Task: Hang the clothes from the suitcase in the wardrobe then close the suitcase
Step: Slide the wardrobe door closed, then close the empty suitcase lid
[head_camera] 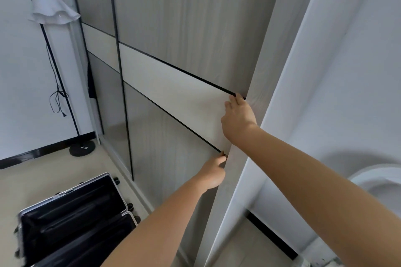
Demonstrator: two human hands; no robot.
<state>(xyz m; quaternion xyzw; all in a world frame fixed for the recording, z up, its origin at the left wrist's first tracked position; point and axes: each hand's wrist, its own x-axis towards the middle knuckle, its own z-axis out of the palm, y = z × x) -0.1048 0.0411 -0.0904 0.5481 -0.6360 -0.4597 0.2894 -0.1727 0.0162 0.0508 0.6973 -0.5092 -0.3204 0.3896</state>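
At door-edge (228, 145): left hand (213, 172), right hand (238, 118)

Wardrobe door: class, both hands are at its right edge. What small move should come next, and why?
Probably pull the wardrobe door leftward to open it. The left hand and right hand hook fingers on its right edge, it looks shut, and the suitcase lies open.

Sliding wardrobe door (184, 28): its right edge meets the frame. The right hand (237, 117) grips that edge at the pale cross band. The left hand (213, 172) grips the same edge just below, at 7 o'clock from the right. The suitcase (71, 219) lies open on the floor (43, 180) at 8 o'clock, its black lining showing. A floor lamp (54, 11) stands at 10 o'clock.
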